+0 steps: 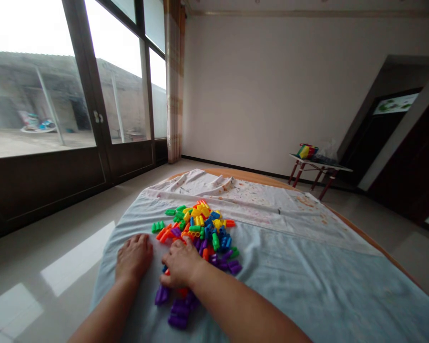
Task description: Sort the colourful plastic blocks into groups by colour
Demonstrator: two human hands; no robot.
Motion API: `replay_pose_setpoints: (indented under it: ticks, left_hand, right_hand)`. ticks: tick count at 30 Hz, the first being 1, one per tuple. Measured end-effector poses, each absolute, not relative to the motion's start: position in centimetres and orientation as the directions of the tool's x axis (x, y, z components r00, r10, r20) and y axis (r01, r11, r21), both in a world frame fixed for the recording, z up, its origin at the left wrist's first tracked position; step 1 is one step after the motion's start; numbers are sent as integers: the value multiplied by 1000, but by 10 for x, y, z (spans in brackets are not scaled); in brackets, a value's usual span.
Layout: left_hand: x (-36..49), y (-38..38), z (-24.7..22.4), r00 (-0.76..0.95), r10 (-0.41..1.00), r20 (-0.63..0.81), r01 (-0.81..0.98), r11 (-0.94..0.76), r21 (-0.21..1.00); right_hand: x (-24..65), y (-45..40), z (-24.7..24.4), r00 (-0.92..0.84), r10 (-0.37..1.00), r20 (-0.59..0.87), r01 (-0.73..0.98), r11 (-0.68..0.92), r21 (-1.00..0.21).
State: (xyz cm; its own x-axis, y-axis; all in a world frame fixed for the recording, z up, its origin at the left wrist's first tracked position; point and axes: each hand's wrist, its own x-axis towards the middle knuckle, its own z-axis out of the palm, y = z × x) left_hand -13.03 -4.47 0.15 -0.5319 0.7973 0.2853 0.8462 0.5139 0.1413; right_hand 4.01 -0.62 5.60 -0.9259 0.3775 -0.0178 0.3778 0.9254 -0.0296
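Observation:
A heap of small plastic tube-shaped building pieces (203, 228) in green, yellow, orange, blue and purple lies on a pale blue cloth (300, 281). My left hand (134, 257) rests flat on the cloth just left of the heap, touching no piece that I can see. My right hand (180, 263) lies over the heap's near edge, its fingers on the pieces. A group of purple pieces (178, 309) sits below that hand, partly hidden by my right wrist. Whether its fingers grip anything is hidden.
A stained white cloth (236, 200) lies beyond the heap, on a round wooden tabletop with an orange-brown rim (243, 175). A small red-legged table (320, 166) holding a colourful box (306, 151) stands at the right. Glass doors (96, 116) run along the left.

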Motion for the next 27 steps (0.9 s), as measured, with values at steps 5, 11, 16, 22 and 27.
replay_pose_setpoints:
  ticks: [5,11,16,22,27]
  left_hand:
    - [-128,-45,4,-541,796,271,840,523,141]
    - [-128,-44,1,-562,793,237,827,544,143]
    - [-125,-43,-3,-611,762,213,791,595,139]
    - [-123,-44,-3,-609,768,196,793,598,121]
    - [-123,-45,-3,-618,763,188,786,608,115]
  right_hand:
    - [93,1,64,-928,370,-35,367,928,63]
    - [152,13,78,-871,463,-161,440,883,162]
    - [143,24,103,-823,548,-150,534,836,126]
    - [24,32,90,-870,448,206,451,892,-33]
    - [-55,47,56,-859,492,142,481,870,-110]
